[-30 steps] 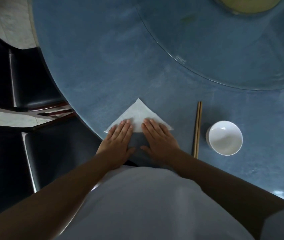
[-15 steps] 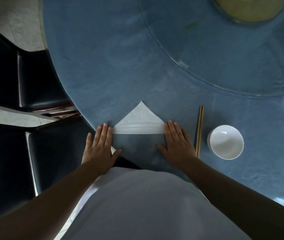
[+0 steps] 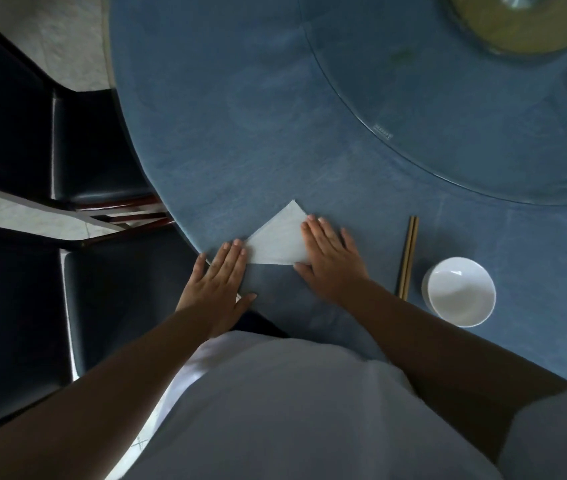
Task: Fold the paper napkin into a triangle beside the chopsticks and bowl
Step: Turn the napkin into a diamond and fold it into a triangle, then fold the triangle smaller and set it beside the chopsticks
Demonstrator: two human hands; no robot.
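Note:
A white paper napkin (image 3: 278, 239) lies folded as a triangle on the blue table, its tip pointing away from me. My left hand (image 3: 218, 285) rests flat with its fingertips at the napkin's left corner. My right hand (image 3: 330, 258) lies flat over the napkin's right part, fingers spread, and hides that corner. A pair of wooden chopsticks (image 3: 408, 256) lies to the right of the napkin, pointing away from me. Right of them stands an empty white bowl (image 3: 460, 292).
The round blue table (image 3: 240, 116) curves off at my left. A glass turntable (image 3: 448, 116) with a yellowish hub (image 3: 521, 22) sits at the far right. Dark chairs (image 3: 95, 150) stand at the left, close to the table edge.
Both hands slid outward along the napkin's near edge from the middle. Then my right hand moved onto the napkin's right half, and my left hand stayed at the left corner.

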